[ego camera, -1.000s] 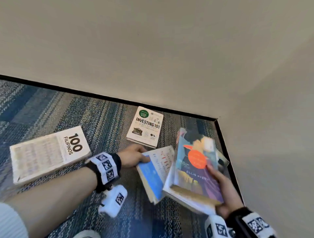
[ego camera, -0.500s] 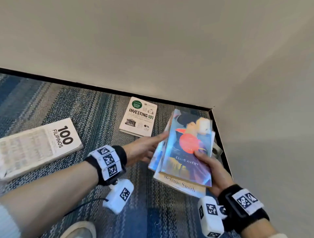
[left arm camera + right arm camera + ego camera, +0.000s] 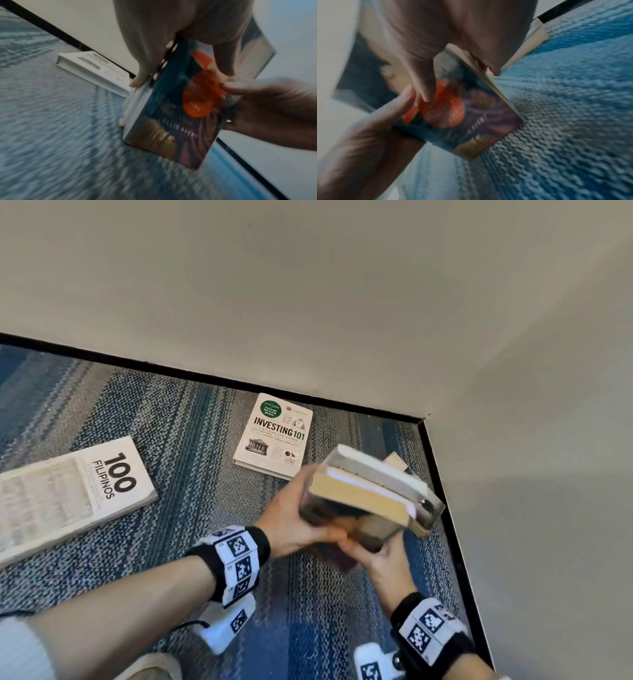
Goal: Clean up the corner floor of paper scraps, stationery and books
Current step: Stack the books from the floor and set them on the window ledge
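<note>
While both hands work at the corner, the rest lies flat on the carpet [image 3: 178, 440]: far left, the big "100 Filipinos" book [image 3: 68, 498], well apart from the hands; further right, near the baseboard [image 3: 205, 378], the white "Investing 101" book [image 3: 274, 436], its near edge just beside the left hand's knuckles. Left hand [image 3: 291, 518] grips the stack [image 3: 370, 491] from the left side, thumb on the front cover, fingers [image 3: 139, 81] curled round the back. Stack = approx. 3 books, held off the floor & tipped so page edges face up in the head view; front book's cover w/ an orange disc [image 3: 197, 100] shows in both wrist views, blurred. Right hand [image 3: 383, 559] holds the stack from below/right, thumb pressed on the cover by the disc, fingers wrapped behind. Thumbs of the 2 hands nearly meet on the cover. Right of the stack, walls [image 3: 513, 508] meet at the corner; something pale lies behind the stack, too hidden to tell.
</note>
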Motion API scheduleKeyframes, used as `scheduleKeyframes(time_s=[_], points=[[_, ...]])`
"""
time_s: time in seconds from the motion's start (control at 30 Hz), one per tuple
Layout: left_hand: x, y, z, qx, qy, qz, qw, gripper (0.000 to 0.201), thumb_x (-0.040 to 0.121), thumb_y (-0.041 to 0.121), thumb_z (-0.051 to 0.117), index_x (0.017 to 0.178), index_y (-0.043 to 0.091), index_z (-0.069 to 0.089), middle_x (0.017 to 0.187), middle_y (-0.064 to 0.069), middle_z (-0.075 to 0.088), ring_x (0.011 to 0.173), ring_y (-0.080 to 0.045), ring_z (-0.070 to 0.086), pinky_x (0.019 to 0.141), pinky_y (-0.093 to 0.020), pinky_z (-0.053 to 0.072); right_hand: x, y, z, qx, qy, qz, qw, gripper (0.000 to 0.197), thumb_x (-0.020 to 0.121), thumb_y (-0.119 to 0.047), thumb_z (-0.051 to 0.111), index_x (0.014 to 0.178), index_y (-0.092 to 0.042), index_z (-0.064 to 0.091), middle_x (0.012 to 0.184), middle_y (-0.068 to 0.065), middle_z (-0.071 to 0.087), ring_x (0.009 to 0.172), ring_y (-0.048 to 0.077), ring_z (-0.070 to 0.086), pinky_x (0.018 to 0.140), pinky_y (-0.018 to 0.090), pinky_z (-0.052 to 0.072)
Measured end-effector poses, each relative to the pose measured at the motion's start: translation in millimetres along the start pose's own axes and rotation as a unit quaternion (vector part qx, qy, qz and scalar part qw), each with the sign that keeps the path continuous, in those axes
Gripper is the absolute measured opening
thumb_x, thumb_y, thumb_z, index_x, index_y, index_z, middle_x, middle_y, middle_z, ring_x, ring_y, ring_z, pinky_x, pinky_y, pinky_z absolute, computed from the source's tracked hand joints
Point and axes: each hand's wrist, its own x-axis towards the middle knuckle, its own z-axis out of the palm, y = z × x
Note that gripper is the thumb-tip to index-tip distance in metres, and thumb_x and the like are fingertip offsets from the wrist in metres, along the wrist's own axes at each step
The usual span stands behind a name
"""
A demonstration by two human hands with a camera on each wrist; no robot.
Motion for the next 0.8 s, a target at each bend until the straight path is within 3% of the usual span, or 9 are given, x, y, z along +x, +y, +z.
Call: scheduleKeyframes(time_s=[0.1,0.2,0.37,0.47,0.53,0.6,0.67,0.73,0.8], points=[[-2,-27,-4,0.074,-0.037,-0.033,0.996,0.105,0.048,0.043,0.094,0.131,0.042,0.029,0.129,0.015,0.058,0.123,-0.004,0.053,0.108,-0.039,0.042,0,15,-3,-0.041,-0.031,0.044,0.998,0.054,0.063,-0.015,0.087,0.110,-0.011,0.062,0.105,0.004,0.074,0.100,0.018,0.069,0.092,0.033,0.055],[9,-35,-5,0.095,-0.044,-0.045,0.994,0.103,0.052,0.057,0.088,0.133,0.035,0.028,0.130,0.011,0.058,0.123,-0.009,0.055,0.105,-0.043,0.046,11,20,-4,-0.052,-0.025,0.043,0.997,0.062,0.073,-0.006,0.080,0.125,-0.006,0.047,0.113,0.006,0.070,0.104,0.017,0.067,0.095,0.034,0.053],[42,-12,-14,0.204,-0.087,-0.041,0.974,0.093,0.061,0.061,0.082,0.130,0.020,0.034,0.124,0.004,0.059,0.111,-0.013,0.059,0.095,-0.035,0.051,34,19,-17,-0.153,0.014,0.037,0.987,0.086,0.059,-0.056,0.083,0.126,-0.021,0.044,0.114,-0.003,0.068,0.105,0.011,0.066,0.096,0.040,0.051],[52,-13,-9,0.247,-0.082,-0.108,0.959,0.092,0.058,0.078,0.070,0.126,0.020,0.046,0.115,0.002,0.064,0.101,-0.016,0.063,0.091,-0.036,0.052,43,27,-21,-0.139,0.057,0.107,0.983,0.092,0.055,-0.067,0.080,0.125,-0.018,0.046,0.112,-0.002,0.068,0.101,0.013,0.068,0.095,0.043,0.052],[55,-19,-4,0.282,-0.089,-0.142,0.945,0.093,0.054,0.095,0.051,0.115,0.025,0.061,0.108,0.003,0.069,0.097,-0.019,0.067,0.090,-0.036,0.053,49,33,-20,-0.137,0.055,0.144,0.978,0.078,0.061,-0.068,0.075,0.117,-0.016,0.058,0.106,-0.001,0.072,0.097,0.015,0.070,0.093,0.043,0.053],[55,-24,1,0.345,-0.114,-0.172,0.915,0.087,0.068,0.092,0.040,0.107,0.019,0.068,0.104,-0.004,0.071,0.098,-0.025,0.067,0.088,-0.035,0.052,52,39,-20,-0.178,0.040,0.174,0.968,0.055,0.077,-0.061,0.067,0.104,-0.013,0.067,0.101,0.001,0.074,0.091,0.016,0.070,0.090,0.039,0.054],[51,-28,4,0.452,-0.109,-0.179,0.867,0.076,0.085,0.077,0.037,0.103,0.010,0.069,0.108,-0.014,0.068,0.101,-0.031,0.064,0.086,-0.034,0.050,55,47,-23,-0.251,0.021,0.207,0.945,0.050,0.085,-0.056,0.059,0.103,-0.011,0.067,0.101,0.005,0.073,0.086,0.015,0.068,0.084,0.033,0.053],[53,-24,1,0.538,-0.050,-0.146,0.829,0.073,0.089,0.071,0.036,0.109,0.008,0.066,0.115,-0.015,0.059,0.107,-0.033,0.059,0.091,-0.039,0.048,57,52,-29,-0.335,-0.006,0.207,0.919,0.055,0.083,-0.062,0.057,0.100,-0.011,0.067,0.096,0.005,0.073,0.085,0.017,0.067,0.082,0.034,0.051],[64,-15,-10,0.560,0.028,-0.127,0.818,0.069,0.092,0.066,0.037,0.116,0.007,0.060,0.120,-0.014,0.051,0.113,-0.031,0.052,0.093,-0.043,0.047,62,49,-36,-0.424,-0.010,0.181,0.887,0.065,0.077,-0.071,0.056,0.102,-0.011,0.067,0.100,0.008,0.071,0.095,0.023,0.066,0.086,0.035,0.051]])
